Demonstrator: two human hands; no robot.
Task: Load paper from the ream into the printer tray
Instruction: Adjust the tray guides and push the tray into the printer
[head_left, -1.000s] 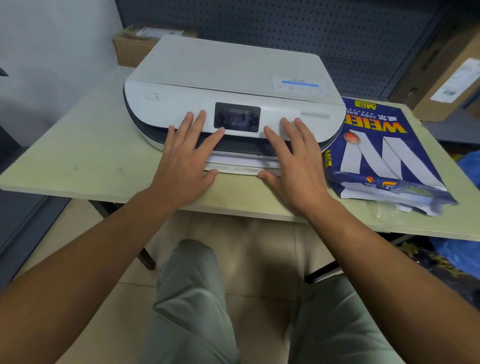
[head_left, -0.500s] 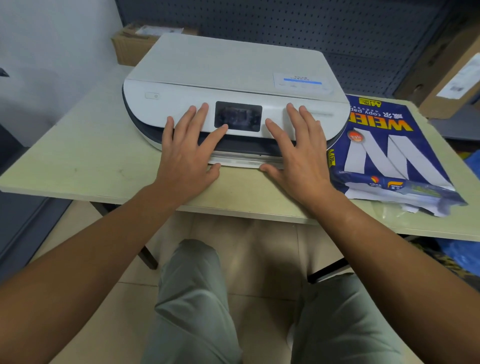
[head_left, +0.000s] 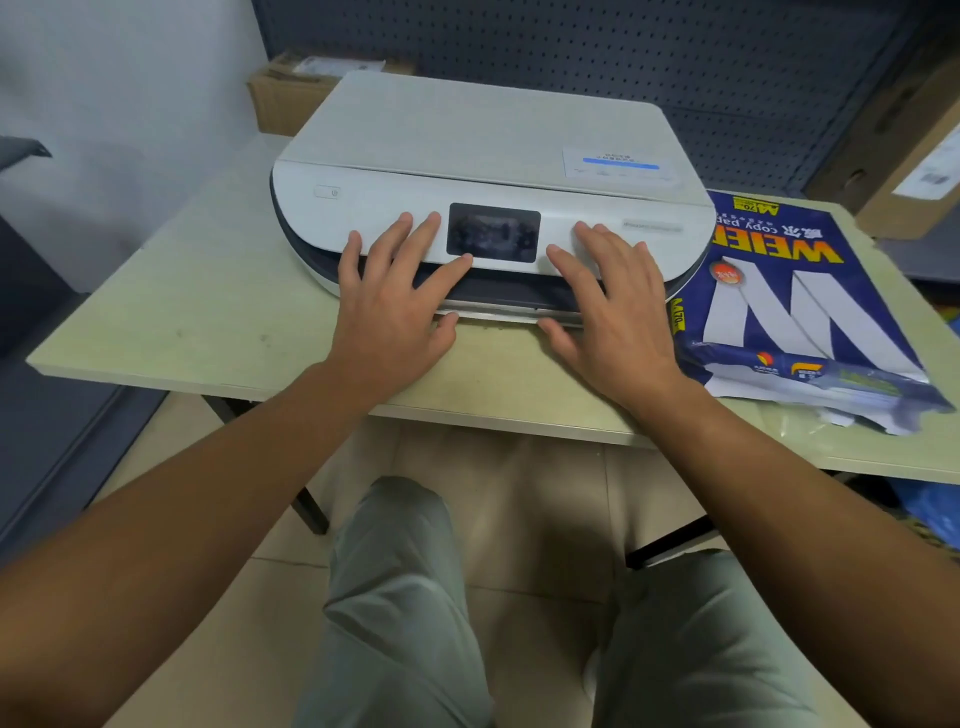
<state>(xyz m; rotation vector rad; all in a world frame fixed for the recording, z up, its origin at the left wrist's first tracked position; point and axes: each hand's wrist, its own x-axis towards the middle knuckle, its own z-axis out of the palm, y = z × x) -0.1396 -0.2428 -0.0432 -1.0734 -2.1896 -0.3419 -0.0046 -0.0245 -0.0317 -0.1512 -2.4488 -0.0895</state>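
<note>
Resting flat on the front of the printer (head_left: 483, 135), the left hand (head_left: 387, 306) lies open with its fingers spread; the fingertips sit on the white front panel just left of the dark display screen (head_left: 493, 232), and the thumb touches the near edge of the paper tray (head_left: 498, 310). The hand grips nothing. The printer stands on a pale table (head_left: 208, 312), its lid closed, a power button (head_left: 327, 192) at the far-left corner of the front panel. The tray shows only as a thin light strip below the dark slot at the printer's near edge, between the two hands; whether paper lies in it cannot be told.

The right hand (head_left: 613, 312) is likewise open and palm-down, fingers spread on the front panel just right of the display screen, thumb against the near edge of the tray. It holds nothing.

Just right of the printer, the ream (head_left: 789, 301) lies flat on the table in its blue wrapper with white lettering. The wrapper is torn open at its near end, where white sheet edges show.

At the far left, a cardboard box (head_left: 291, 93) sits behind the printer; at the far right, a second cardboard box (head_left: 914, 156) stands beyond the table. A dark pegboard wall (head_left: 675, 62) spans the background. The person's knees in grey-green trousers (head_left: 395, 597) show below the table's near edge.
</note>
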